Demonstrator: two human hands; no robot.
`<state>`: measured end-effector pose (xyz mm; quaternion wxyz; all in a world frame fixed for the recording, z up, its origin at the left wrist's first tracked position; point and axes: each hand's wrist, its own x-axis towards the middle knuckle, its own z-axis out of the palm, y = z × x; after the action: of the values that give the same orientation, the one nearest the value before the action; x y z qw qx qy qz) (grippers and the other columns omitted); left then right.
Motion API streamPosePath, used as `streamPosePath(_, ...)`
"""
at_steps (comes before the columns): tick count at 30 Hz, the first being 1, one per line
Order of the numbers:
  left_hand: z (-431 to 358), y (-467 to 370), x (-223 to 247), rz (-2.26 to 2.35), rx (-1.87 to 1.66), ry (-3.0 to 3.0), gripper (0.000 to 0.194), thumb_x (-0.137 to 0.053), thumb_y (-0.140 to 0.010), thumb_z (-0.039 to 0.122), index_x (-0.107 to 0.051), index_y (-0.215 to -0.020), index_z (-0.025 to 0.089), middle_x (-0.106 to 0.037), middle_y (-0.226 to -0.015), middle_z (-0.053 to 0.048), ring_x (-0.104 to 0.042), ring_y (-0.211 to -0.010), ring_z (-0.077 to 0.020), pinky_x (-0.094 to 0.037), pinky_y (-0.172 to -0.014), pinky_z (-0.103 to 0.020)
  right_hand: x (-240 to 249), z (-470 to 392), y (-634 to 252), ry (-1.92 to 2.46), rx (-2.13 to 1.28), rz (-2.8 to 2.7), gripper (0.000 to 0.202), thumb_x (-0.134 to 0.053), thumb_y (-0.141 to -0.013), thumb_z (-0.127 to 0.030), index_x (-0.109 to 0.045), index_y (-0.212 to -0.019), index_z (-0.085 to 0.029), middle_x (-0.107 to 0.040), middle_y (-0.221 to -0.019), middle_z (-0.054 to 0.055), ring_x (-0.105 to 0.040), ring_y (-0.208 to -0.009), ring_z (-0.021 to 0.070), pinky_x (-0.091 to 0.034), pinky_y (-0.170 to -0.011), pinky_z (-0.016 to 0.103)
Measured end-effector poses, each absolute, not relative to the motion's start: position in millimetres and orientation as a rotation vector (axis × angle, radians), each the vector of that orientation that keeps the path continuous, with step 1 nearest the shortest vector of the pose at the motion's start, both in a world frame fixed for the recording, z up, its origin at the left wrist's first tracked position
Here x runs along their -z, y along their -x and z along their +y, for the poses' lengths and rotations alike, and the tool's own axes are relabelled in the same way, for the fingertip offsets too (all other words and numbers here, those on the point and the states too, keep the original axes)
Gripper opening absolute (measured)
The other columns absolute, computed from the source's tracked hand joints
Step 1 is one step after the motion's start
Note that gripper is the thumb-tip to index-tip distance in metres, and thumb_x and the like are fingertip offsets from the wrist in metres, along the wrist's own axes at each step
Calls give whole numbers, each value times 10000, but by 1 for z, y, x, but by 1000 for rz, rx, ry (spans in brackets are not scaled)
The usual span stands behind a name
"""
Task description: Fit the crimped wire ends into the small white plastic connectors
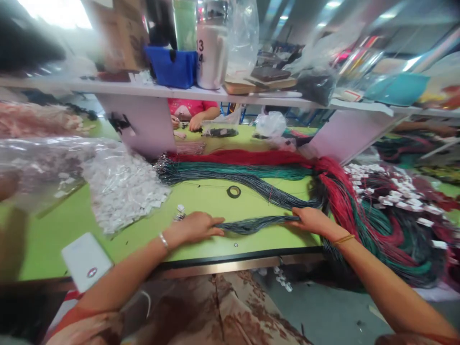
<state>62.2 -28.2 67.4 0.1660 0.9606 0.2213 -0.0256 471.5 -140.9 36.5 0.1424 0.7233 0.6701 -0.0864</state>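
A bundle of dark grey wires [255, 224] stretches between my two hands, just above the front of the green table [201, 194]. My left hand [196, 226] is closed around its left end. At the other end, my right hand [311, 220] grips the same bundle near the larger heap. Behind it lie long bundles of black wires [247, 182], green wires [230, 168] and red wires [237, 156], which bend over the table's right side. A roll of black tape [233, 191] rests between the black wires and the held bundle.
At left, a clear bag of small white connectors [124, 191] spreads over the table, with a white box [86, 261] in front. Wires with white connectors [391, 187] pile up at right. A shelf [251, 99] crosses above; beyond it another person's hand [196, 122] works.
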Motion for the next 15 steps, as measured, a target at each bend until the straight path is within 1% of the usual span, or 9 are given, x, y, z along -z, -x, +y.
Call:
streamPosePath(1, -38, -73, -53, 634, 135, -2761, 468, -327, -950, 497, -552, -1297, 278, -690, -844, -75, -655, -729, -198, -443, -665, -269, -36, -142, -479, -2074, 189, 1874, 496, -533, -801, -640, -619, -868, -157, -685, -815, 168, -660, -762, 281, -422, -668, 312)
streamPosePath(3, -52, -90, -30, 686, 158, -2836, 452, -318, -967, 410, -521, -1330, 235, -665, -963, -120, -656, -749, -206, -472, -698, -304, -34, -142, -484, -2038, 154, 1826, 596, -492, -779, -723, -609, -903, -152, -687, -840, 187, -668, -804, 317, -431, -689, 338)
streamPosePath(5, -56, -97, -16, 693, 55, -2926, 414, -360, -960, 360, -545, -1298, 208, -636, -1086, -156, -642, -934, -246, -479, -820, -360, -34, -142, -478, -2041, 156, 1832, 662, -489, -755, -757, -590, -975, -141, -687, -858, 192, -666, -831, 342, -434, -709, 360)
streamPosePath(7, -55, -97, -9, 619, -61, -2983, 392, -391, -953, 332, -555, -1284, 201, -578, -1266, -165, -548, -1171, -275, -414, -980, -421, -40, -143, -472, -2085, 173, 1836, 719, -538, -702, -774, -572, -1026, -133, -688, -885, 193, -661, -851, 352, -436, -723, 368)
streamPosePath(8, -54, -96, -6, 570, -102, -2990, 405, -386, -955, 331, -533, -1313, 210, -522, -1365, -151, -479, -1266, -273, -362, -1045, -436, -46, -143, -470, -2108, 216, 1841, 732, -564, -673, -778, -576, -1022, -134, -688, -898, 189, -659, -852, 346, -437, -723, 362)
streamPosePath(10, -52, -94, -2, 532, -132, -2969, 446, -353, -966, 341, -461, -1388, 244, -433, -1475, -100, -381, -1362, -247, -294, -1109, -430, -63, -140, -473, -2132, 406, 1915, 692, -593, -659, -759, -601, -984, -148, -692, -919, 162, -656, -836, 300, -439, -711, 329)
streamPosePath(12, -51, -92, 2, 546, -136, -2940, 462, -329, -971, 341, -430, -1415, 267, -396, -1507, -77, -343, -1392, -230, -263, -1130, -433, -82, -131, -484, -2169, 666, 2041, 584, -566, -722, -707, -627, -909, -157, -697, -864, 109, -641, -762, 224, -432, -669, 282)
streamPosePath(14, -51, -92, 4, 558, -144, -2922, 466, -323, -970, 335, -429, -1420, 275, -382, -1515, -74, -337, -1399, -228, -255, -1138, -440, -96, -113, -501, -2350, 826, 2107, 513, -499, -800, -647, -621, -782, -149, -657, -681, 55, -577, -616, 157, -403, -589, 253)
streamPosePath(15, -52, -93, 6, 561, -151, -2918, 467, -324, -969, 331, -431, -1420, 274, -378, -1517, -73, -338, -1399, -231, -256, -1139, -444, -100, -100, -511, -2529, 818, 2077, 498, -492, -808, -623, -601, -723, -145, -606, -580, 30, -516, -533, 133, -373, -537, 246)
